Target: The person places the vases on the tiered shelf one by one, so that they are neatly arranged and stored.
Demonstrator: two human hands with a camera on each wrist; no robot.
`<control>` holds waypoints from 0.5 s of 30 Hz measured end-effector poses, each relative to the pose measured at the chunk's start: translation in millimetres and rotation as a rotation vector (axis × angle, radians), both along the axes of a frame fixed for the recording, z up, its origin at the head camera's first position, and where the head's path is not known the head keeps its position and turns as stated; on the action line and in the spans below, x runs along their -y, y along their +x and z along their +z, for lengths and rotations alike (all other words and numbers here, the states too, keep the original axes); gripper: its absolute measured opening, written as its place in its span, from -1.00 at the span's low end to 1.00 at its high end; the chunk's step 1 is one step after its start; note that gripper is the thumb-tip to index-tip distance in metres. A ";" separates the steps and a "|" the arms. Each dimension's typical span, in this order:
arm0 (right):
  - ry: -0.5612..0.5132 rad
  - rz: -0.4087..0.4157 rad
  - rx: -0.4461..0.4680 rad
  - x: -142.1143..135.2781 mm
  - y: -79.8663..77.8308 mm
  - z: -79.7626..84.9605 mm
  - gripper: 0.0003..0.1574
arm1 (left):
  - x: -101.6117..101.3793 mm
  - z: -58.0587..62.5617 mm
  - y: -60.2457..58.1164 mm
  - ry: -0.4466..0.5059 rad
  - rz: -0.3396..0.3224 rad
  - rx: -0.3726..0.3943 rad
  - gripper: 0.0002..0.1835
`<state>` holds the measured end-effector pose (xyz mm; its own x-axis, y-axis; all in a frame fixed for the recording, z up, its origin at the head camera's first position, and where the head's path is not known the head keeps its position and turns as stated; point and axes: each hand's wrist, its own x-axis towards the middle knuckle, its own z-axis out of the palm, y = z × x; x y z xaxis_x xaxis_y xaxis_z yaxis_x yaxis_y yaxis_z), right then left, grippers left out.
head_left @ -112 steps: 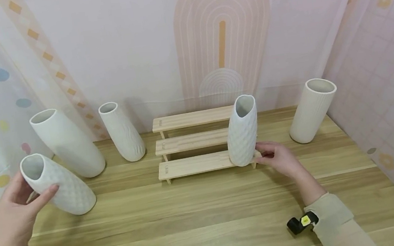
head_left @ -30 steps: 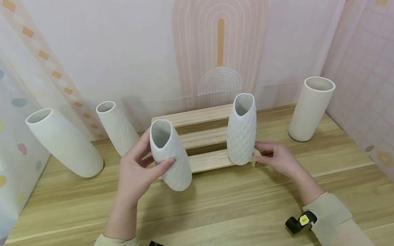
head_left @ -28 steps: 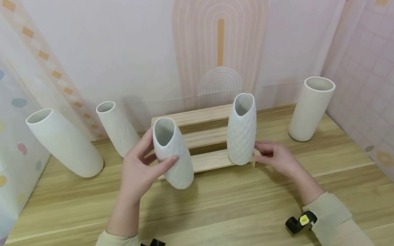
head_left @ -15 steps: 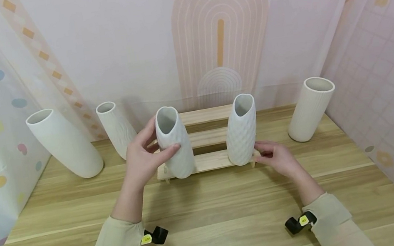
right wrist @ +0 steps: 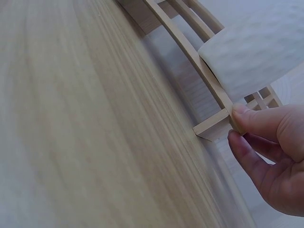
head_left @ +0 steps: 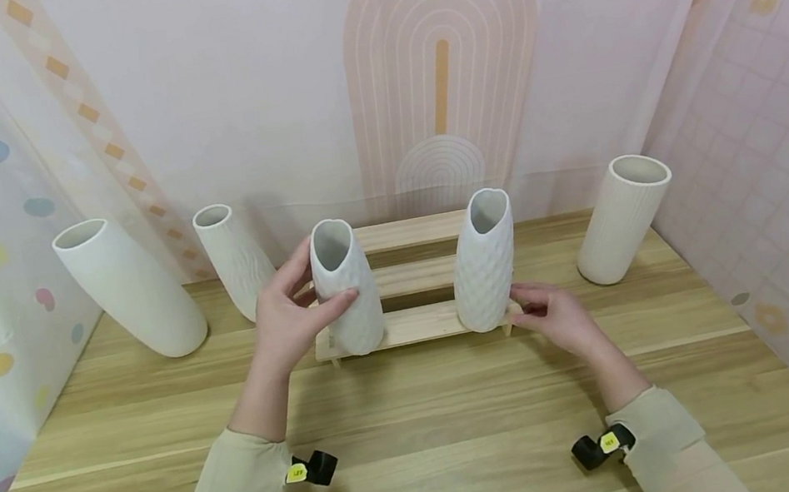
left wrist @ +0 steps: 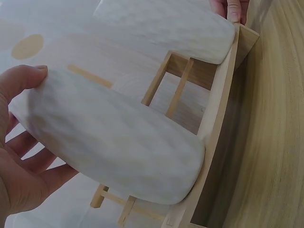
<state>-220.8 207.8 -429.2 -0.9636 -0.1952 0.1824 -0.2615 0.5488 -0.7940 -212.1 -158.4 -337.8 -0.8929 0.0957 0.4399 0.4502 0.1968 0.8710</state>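
My left hand (head_left: 287, 316) grips a white dimpled vase (head_left: 358, 310) round its upper part, thumb in front. In the left wrist view this vase (left wrist: 118, 137) has its base at the lowest step of a three-tier wooden stand (head_left: 421, 324), toward the left end. A matching dimpled vase (head_left: 486, 271) stands upright on the same step's right end. Beside it my right hand (head_left: 556, 316) pinches the end of that lowest step between thumb and fingers, as the right wrist view shows at the board's corner (right wrist: 225, 102).
At the left of the wooden table (head_left: 422, 444) stand a tall smooth vase (head_left: 144, 294) and a slimmer wavy-ribbed vase (head_left: 237, 260). A ribbed cylindrical vase (head_left: 619, 227) is at the back right. A patterned curtain (head_left: 251, 89) hangs behind the table.
The left hand has carried its dimpled vase from the table's left side to the stand, then lowered it onto the lowest step's left part. The right hand has kept its place.
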 end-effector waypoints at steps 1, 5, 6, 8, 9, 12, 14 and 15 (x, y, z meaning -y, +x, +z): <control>0.001 0.001 -0.001 0.0 0.0 0.0 -0.48 | 0.0 -0.4 -0.4 -0.001 0.002 0.000 -0.19; 0.001 -0.002 0.000 -0.3 0.5 0.3 -0.47 | -0.9 -1.0 -0.8 0.005 0.003 -0.001 -0.18; 0.003 -0.002 0.000 -0.2 0.5 0.4 -0.47 | -1.2 -1.1 -0.8 0.008 0.004 -0.001 -0.18; 0.007 -0.007 0.001 0.0 0.5 0.7 -0.46 | -1.7 -1.4 -0.6 0.019 0.010 0.001 -0.17; 0.008 -0.007 0.003 0.1 0.5 0.8 -0.46 | -1.9 -1.8 -0.4 0.024 0.015 0.000 -0.17; 0.009 -0.007 0.005 0.1 0.5 1.1 -0.45 | -2.2 -3.4 -0.1 0.042 0.024 -0.002 -0.16; 0.003 -0.003 0.009 0.0 0.4 1.1 -0.45 | -2.2 -4.6 0.0 0.047 0.028 -0.007 -0.16; -0.001 0.000 0.010 0.0 0.4 1.2 -0.45 | -2.2 -5.0 0.0 0.051 0.029 -0.008 -0.16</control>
<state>-220.4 207.8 -428.0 -0.9654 -0.1953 0.1728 -0.2536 0.5483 -0.7969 -212.1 -156.2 -342.8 -0.8912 0.0471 0.4511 0.4523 0.1653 0.8764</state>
